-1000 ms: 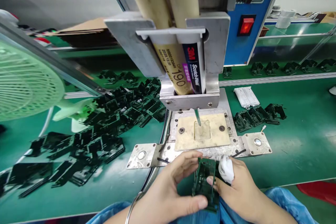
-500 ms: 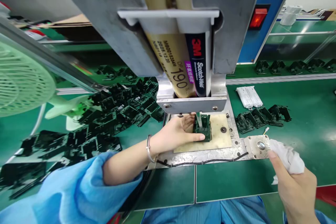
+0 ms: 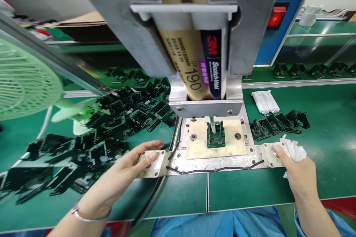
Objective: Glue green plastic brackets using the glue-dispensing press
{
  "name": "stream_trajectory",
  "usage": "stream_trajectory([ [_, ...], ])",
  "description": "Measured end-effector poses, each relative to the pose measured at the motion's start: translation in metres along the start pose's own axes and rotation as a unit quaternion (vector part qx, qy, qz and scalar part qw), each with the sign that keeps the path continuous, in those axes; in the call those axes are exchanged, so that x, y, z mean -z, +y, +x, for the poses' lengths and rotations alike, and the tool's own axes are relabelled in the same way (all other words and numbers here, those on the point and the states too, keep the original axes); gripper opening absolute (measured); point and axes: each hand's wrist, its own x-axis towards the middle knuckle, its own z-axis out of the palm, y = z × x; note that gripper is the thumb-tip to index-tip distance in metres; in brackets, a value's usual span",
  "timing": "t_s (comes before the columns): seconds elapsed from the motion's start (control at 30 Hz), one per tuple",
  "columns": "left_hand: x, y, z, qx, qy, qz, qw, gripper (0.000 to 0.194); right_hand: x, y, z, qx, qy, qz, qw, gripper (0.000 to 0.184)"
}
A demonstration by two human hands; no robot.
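Thumbs on two metal plates, a green part under the nozzle.
The left hand is open and grips nothing, its thumb on the left plate and its fingers stretched along the far side; the right hand is closed round a crumpled tissue, its thumb on the right plate. The part sits in the middle of the cream block, between the hands and touched by neither. The nozzle points down over it from below the cartridge; its tip seems to reach the part, though contact is hard to judge. More dark green pieces lie heaped on the bench beside a pale green fan; on the right, white packets lie near a short row of similar pieces.
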Motion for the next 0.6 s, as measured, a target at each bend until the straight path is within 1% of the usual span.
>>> stream_trajectory([
  [0.03,0.0,-0.008,-0.001,0.01,-0.003,-0.027,1.0,0.069,0.001,0.0,0.0,-0.006,0.003,-0.011,1.0,0.074],
  [0.13,-0.01,-0.024,-0.002,0.005,0.028,-0.126,0.992,0.071,0.002,0.004,0.002,-0.005,0.022,-0.017,1.0,0.075],
  [0.3,-0.025,-0.032,-0.002,0.015,0.051,-0.261,0.964,0.063,0.001,0.015,0.005,-0.013,0.026,-0.014,0.999,0.079],
  [0.4,-0.029,-0.031,-0.004,0.027,0.07,-0.281,0.957,0.063,-0.001,0.018,0.007,0.009,0.029,-0.003,1.0,0.075],
  [0.53,-0.03,-0.024,-0.008,0.038,0.085,-0.269,0.959,0.065,-0.004,0.014,0.005,0.015,0.025,0.007,1.0,0.073],
  [0.6,-0.028,-0.024,-0.008,0.042,0.086,-0.261,0.961,0.063,-0.007,0.012,0.0,0.05,0.019,0.025,0.998,0.069],
])
